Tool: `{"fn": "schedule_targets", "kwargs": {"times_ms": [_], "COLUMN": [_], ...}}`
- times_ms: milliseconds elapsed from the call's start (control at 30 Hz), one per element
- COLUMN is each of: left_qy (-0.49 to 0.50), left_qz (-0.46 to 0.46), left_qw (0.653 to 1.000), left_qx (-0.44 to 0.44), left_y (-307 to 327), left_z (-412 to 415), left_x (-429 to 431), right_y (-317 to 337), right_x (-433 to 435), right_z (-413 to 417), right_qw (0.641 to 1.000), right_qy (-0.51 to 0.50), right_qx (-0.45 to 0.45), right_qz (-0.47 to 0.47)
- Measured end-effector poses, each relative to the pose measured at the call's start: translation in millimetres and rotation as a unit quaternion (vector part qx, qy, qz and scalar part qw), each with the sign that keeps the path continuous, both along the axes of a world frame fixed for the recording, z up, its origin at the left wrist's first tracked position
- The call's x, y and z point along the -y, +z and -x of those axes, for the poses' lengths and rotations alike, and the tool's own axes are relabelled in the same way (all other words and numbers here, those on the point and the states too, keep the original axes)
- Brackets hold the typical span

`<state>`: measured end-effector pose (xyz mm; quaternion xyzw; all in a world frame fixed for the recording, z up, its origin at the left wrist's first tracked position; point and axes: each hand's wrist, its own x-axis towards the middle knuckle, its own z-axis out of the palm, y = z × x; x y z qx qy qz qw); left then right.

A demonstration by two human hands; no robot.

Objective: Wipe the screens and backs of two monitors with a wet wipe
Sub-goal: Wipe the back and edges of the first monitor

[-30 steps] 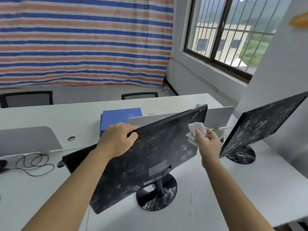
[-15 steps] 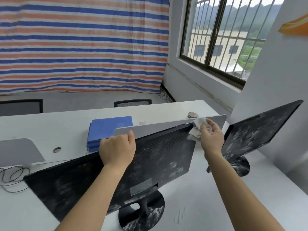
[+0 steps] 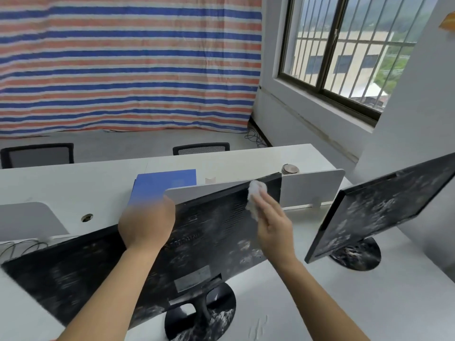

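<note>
The near monitor (image 3: pixel 209 242) was gripped at its top edge by the left hand (image 3: pixel 145 225), while the wet wipe (image 3: pixel 256 196) was pressed to its back, upper right, by the straight fingers of the right hand (image 3: pixel 273 228).

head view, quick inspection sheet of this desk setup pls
surface: white desk, faint smudges near the stand.
job's things: near monitor tilted, dusty back towards the camera; second monitor to its right, dusty; wet wipe on the near monitor's upper back.
clutter: blue box; round cap.
hands: left hand grips the near monitor's top edge; right hand presses the wet wipe with straight fingers.
cables: loose wires at far left; floor cables by the wall.
surroundings: striped tarp, barred window, chairs.
</note>
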<state>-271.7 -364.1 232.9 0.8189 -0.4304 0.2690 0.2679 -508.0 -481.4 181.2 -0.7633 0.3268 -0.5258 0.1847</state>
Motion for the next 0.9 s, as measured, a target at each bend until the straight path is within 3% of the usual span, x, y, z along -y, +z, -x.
{"fn": "schedule_targets", "kwargs": {"times_ms": [67,100,200,267,367,467,533,633,700,767,833,900], "left_qy": [0.000,-0.001,-0.004,-0.005,-0.010,-0.022,-0.027,-0.027,-0.024,-0.025,-0.026,-0.027], "left_qz": [-0.002,0.001,0.004,0.009,0.021,0.023,0.024,0.026,0.022,0.021,0.024,0.023], "left_qw": [1.000,1.000,1.000,1.000,1.000,0.999,0.999,0.999,0.999,0.999,0.999,0.999], "left_qx": [0.006,0.011,0.018,0.018,0.015,0.015,0.017,0.016,0.013,0.013,0.015,0.017], "left_y": [-1.5,-1.9,-1.7,-1.4,0.2,-0.2,-1.0,-2.5,-2.9,-3.4,-3.0,-3.2], "left_z": [1.7,3.4,6.9,8.3,8.3,5.9,4.3,2.8,3.0,4.5,5.7,5.9], "left_x": [1.4,1.6,3.0,3.7,3.3,-0.8,-2.8,-4.1,-4.2,-5.9,-6.6,-6.7], "right_y": [22.9,33.3,47.7,44.4,20.5,-7.0,-17.1,-26.0,-29.1,-29.6,-30.7,-18.3], "right_x": [28.9,41.9,50.1,24.5,-21.9,-32.9,-20.1,5.3,18.2,17.2,7.8,-1.5], "right_z": [9.9,13.0,0.3,-20.2,-48.8,-51.5,-43.4,-33.3,-28.5,-24.2,-23.4,-27.9], "right_qw": [0.992,0.986,0.960,0.967,0.978,0.977,0.985,0.979,0.951,0.899,0.896,0.944], "right_qy": [-0.106,-0.145,-0.204,-0.143,0.012,0.018,-0.045,-0.138,-0.134,-0.127,-0.117,-0.149], "right_qx": [0.054,0.032,-0.158,-0.207,-0.200,-0.182,-0.154,-0.086,-0.003,0.029,0.004,-0.025], "right_qz": [-0.044,-0.070,-0.104,-0.050,0.060,0.113,0.056,-0.124,-0.279,-0.419,-0.429,-0.293]}}
